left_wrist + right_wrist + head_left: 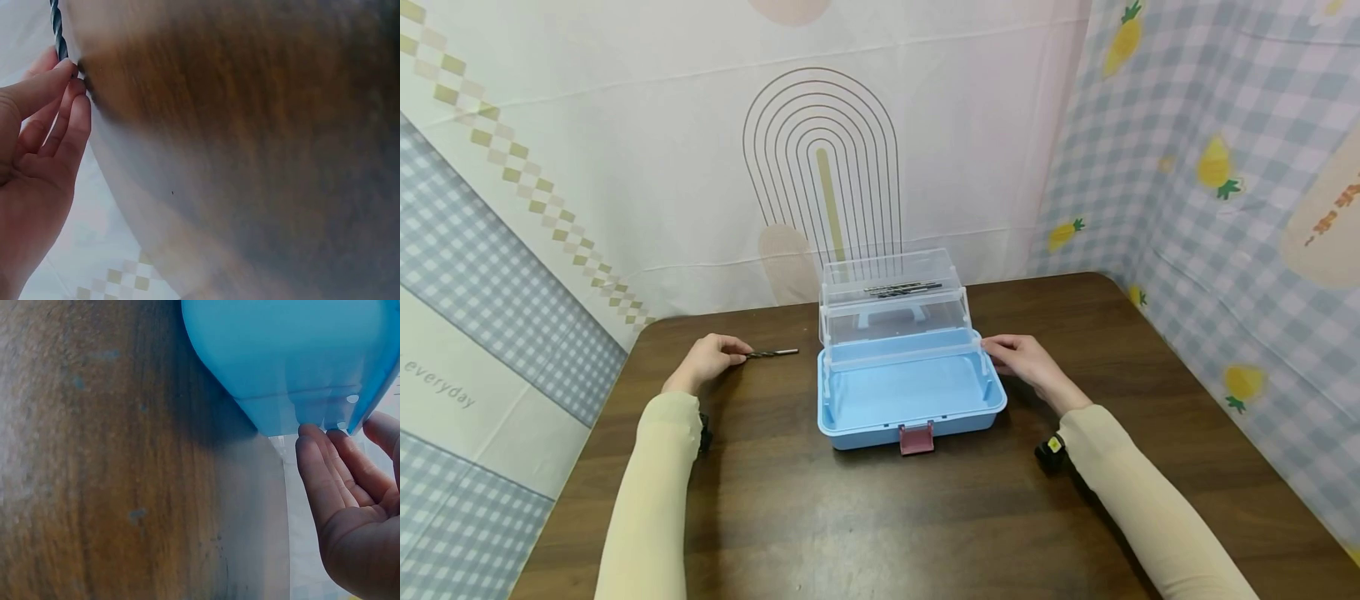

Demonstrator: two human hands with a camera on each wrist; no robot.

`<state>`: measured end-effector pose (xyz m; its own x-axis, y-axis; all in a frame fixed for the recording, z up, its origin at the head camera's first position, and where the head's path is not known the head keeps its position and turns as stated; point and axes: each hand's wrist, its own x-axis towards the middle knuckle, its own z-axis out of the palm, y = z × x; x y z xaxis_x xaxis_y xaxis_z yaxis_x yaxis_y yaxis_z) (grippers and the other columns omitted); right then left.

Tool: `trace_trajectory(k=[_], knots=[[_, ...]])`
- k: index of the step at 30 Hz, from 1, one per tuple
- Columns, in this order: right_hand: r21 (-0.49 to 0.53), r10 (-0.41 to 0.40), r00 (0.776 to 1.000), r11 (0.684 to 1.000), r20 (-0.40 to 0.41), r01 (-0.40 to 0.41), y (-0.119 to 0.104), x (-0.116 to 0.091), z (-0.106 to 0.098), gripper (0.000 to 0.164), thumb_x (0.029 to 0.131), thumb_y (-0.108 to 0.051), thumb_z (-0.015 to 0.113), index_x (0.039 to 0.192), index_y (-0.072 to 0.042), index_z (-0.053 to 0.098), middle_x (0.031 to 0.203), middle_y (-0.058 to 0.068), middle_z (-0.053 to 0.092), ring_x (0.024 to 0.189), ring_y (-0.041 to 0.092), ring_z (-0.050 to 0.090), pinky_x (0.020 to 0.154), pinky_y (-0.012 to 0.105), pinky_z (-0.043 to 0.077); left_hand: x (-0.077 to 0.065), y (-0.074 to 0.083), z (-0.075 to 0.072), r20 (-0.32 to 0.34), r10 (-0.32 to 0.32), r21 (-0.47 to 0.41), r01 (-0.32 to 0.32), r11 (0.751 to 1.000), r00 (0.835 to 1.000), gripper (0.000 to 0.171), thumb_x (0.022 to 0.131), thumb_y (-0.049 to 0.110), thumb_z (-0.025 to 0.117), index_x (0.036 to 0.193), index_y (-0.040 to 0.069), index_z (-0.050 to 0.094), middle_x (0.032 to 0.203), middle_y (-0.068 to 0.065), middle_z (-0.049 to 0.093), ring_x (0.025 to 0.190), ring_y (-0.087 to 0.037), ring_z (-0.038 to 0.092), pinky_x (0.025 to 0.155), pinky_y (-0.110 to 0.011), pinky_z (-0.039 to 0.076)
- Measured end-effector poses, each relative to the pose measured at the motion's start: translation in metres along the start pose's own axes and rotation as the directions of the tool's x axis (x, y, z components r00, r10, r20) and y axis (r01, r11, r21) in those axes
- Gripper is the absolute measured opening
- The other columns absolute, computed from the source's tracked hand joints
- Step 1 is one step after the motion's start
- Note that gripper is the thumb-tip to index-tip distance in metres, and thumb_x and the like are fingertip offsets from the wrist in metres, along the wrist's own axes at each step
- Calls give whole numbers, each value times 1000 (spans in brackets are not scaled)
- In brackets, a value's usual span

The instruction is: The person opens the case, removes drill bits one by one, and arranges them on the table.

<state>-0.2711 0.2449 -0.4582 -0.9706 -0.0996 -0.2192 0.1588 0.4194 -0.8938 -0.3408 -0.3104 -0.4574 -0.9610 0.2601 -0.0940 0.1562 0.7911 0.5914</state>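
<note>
My left hand [709, 360] pinches a dark twist drill bit [773, 353] by one end, low over the table left of the box. In the left wrist view, the drill bit's spiral flutes [57, 28] rise past the thumb and fingertips. A light blue toolbox [913, 398] with clear fold-out trays [895, 321] stands open at the centre. My right hand [1021, 360] holds its right side near the back; in the right wrist view the fingertips meet the blue wall, with the thumb at the rim. Several drill bits [902, 289] lie in the upper tray.
The brown wooden table [880, 517] reaches back to a patterned cloth wall [685, 167], with checked cloth [1240, 275] on the right. A pink latch [917, 438] hangs down at the box's front. The raised clear lid [887, 265] stands at the back.
</note>
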Motion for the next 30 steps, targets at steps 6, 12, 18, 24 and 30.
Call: trace_trajectory(k=[6, 12, 18, 24, 30], knots=[[3, -1, 1000, 1000, -6, 1, 0, -1, 0, 56, 105, -37, 56, 141, 5, 54, 140, 26, 55, 123, 36, 59, 97, 42, 51, 2, -1, 1, -16, 26, 36, -25, 999, 1000, 16, 97, 7, 66, 109, 2, 75, 111, -18, 71, 112, -40, 60, 99, -56, 43], [0, -9, 1000, 1000, -5, 9, 0, -1, 1, 54, 105, -36, 56, 140, 5, 54, 139, 26, 55, 122, 35, 60, 97, 42, 51, 4, -5, 3, -27, 53, 71, -51, 996, 998, 15, 95, 3, 66, 108, 1, 75, 106, -18, 72, 106, -37, 63, 95, -55, 46], [-7, -6, 1000, 1000, -8, 6, -1, -1, 0, 54, 105, -36, 55, 141, 5, 54, 140, 26, 55, 123, 36, 59, 97, 42, 51, 5, -4, 4, -27, 38, 55, -36, 998, 999, 16, 96, 6, 67, 110, 1, 73, 105, -16, 71, 103, -35, 63, 93, -52, 47], [-6, -9, 1000, 1000, -6, 9, -2, 0, 0, 55, 105, -37, 55, 141, 5, 53, 140, 26, 54, 123, 36, 59, 97, 42, 51, 6, -5, 2, -28, 28, 48, -27, 999, 999, 18, 96, 8, 68, 111, 0, 72, 104, -16, 70, 102, -35, 62, 92, -52, 46], [-20, 2, 1000, 1000, -6, -2, -1, -1, 1, 57, 104, -38, 56, 141, 5, 53, 140, 26, 54, 124, 36, 59, 98, 42, 50, 4, -8, 4, -26, 4, 22, -3, 1000, 1000, 20, 96, 9, 67, 114, 0, 71, 106, -16, 70, 102, -34, 62, 93, -51, 46]])
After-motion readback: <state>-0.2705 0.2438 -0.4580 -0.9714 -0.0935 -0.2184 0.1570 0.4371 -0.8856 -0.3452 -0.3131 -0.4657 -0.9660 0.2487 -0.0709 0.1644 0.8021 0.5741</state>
